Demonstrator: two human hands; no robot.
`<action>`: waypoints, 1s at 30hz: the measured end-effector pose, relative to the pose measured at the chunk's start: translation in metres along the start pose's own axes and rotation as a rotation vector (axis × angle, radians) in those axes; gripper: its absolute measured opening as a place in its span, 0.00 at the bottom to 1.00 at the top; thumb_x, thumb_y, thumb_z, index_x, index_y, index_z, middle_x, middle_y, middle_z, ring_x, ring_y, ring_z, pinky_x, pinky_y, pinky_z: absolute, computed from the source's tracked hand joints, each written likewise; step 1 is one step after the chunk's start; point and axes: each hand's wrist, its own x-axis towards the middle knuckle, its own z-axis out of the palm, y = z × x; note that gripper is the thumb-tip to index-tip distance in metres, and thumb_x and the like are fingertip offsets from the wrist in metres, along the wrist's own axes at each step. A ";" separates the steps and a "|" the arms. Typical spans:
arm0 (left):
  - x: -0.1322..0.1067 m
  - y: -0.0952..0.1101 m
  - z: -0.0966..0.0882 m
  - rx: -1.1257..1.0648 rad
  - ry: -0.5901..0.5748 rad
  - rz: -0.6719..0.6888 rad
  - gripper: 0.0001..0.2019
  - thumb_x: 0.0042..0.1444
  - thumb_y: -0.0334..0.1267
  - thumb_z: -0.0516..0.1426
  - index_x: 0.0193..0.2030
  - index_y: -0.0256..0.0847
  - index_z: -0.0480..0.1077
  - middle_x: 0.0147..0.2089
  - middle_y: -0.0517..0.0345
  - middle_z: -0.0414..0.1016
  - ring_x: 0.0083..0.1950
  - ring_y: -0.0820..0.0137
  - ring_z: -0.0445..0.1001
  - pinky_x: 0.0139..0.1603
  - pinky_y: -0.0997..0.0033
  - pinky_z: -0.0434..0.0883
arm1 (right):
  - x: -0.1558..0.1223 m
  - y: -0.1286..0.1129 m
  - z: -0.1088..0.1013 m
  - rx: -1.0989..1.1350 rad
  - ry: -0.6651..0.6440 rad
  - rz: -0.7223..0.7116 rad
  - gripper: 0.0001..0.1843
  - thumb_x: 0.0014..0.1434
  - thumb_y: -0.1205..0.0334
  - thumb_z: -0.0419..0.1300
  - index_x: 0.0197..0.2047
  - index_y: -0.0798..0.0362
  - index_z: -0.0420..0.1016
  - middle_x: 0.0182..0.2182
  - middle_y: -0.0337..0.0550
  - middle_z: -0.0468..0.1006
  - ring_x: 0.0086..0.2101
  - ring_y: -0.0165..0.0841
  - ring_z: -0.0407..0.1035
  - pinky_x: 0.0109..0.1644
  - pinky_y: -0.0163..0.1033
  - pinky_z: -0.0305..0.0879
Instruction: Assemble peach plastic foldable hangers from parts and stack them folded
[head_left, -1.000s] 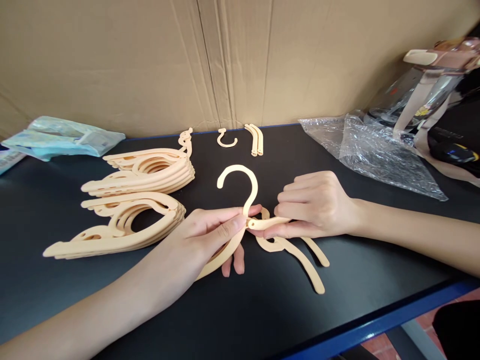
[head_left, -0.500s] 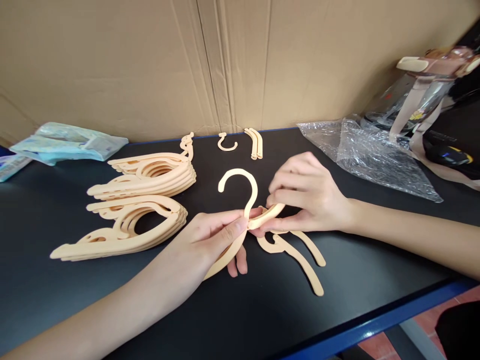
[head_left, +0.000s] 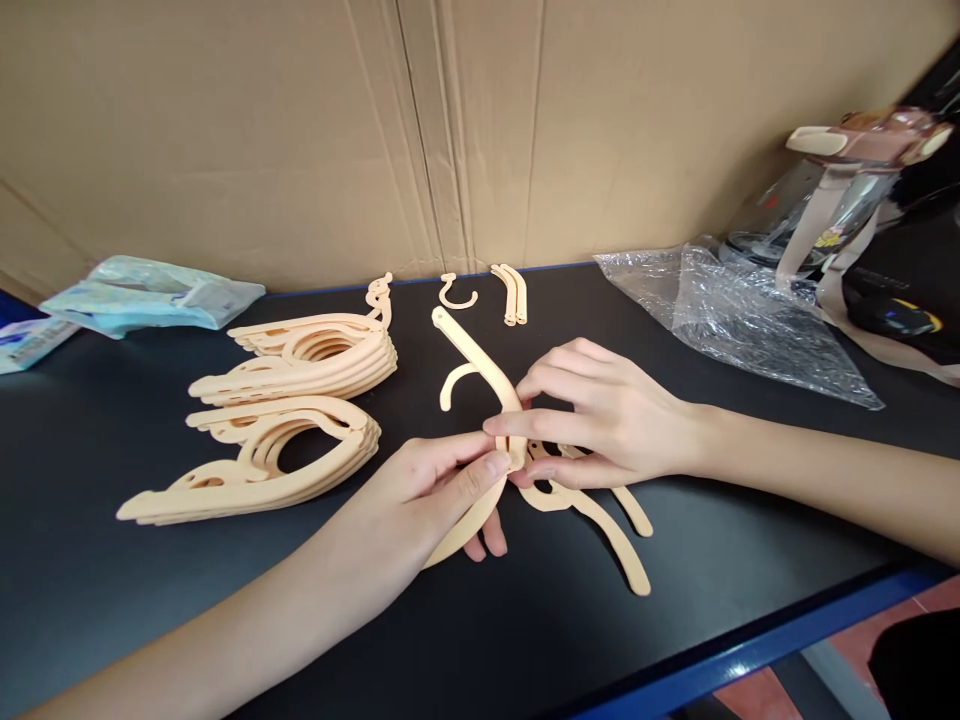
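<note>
My left hand pinches a cream plastic folding clothes hanger at its joint. One hanger arm points up and away, crossing over the hook, whose curved tip shows to its left. Another arm curves down below my left hand. My right hand is closed about the same joint from the right, fingers pressed on the raised arm and thumb low beside it. Under and right of my right hand lie loose hanger parts on the black table, partly covered by the fingers.
Two stacks of folded hangers, a back stack and a front stack, lie to the left. Farther back are a hook and two arms. Clear plastic film, a bottle and a blue packet lie around.
The hanger arm that pointed right in my right hand has swung up and left, now covering part of the hook. My right fingers have shifted left, closer to my left thumb.
</note>
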 end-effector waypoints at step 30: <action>-0.006 -0.009 -0.001 0.313 0.346 0.188 0.19 0.64 0.50 0.57 0.60 0.53 0.65 0.60 0.57 0.74 0.65 0.60 0.68 0.61 0.59 0.70 | -0.020 0.054 0.011 0.180 -0.071 0.606 0.12 0.69 0.55 0.56 0.36 0.53 0.72 0.35 0.42 0.74 0.36 0.34 0.66 0.43 0.40 0.59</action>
